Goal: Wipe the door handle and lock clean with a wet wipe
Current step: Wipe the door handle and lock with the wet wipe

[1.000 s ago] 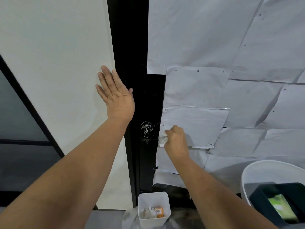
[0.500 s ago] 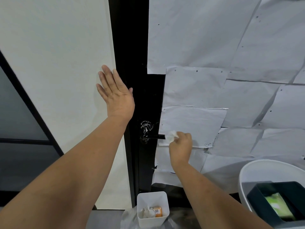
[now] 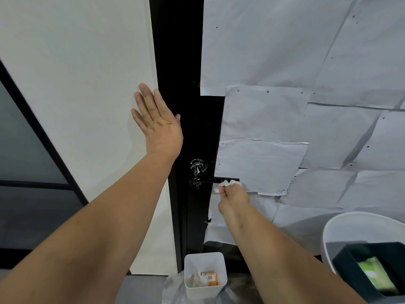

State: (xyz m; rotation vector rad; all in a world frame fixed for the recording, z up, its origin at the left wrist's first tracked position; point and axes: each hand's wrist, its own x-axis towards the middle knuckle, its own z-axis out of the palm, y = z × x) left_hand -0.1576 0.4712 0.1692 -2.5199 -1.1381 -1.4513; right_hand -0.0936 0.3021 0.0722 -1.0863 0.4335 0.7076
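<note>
A black door point(image 3: 175, 62) fills the middle of the view, its right side covered by overlapping sheets of grey paper point(image 3: 285, 51), with a white wall panel point(image 3: 76, 73) to its left. Low on the right stands a white bin point(image 3: 341, 224) holding a dark box point(image 3: 350, 257); at the foot of the door sits a small white tub point(image 3: 205, 260) with crumpled scraps and something orange inside.

The left hand point(image 3: 158, 123) lies flat against the wall panel beside the door edge, fingers straight and close together, thumb out toward the black frame.

The right hand point(image 3: 233, 196) is just under the door handle point(image 3: 223, 179), a thin black lever sticking out to the right. Its fingers are bunched, pinching a crumpled white wet wipe point(image 3: 229, 183) that touches the underside of the lever near its free end.

The lock point(image 3: 197, 170), left of the lever, is smeared with white streaks.
</note>
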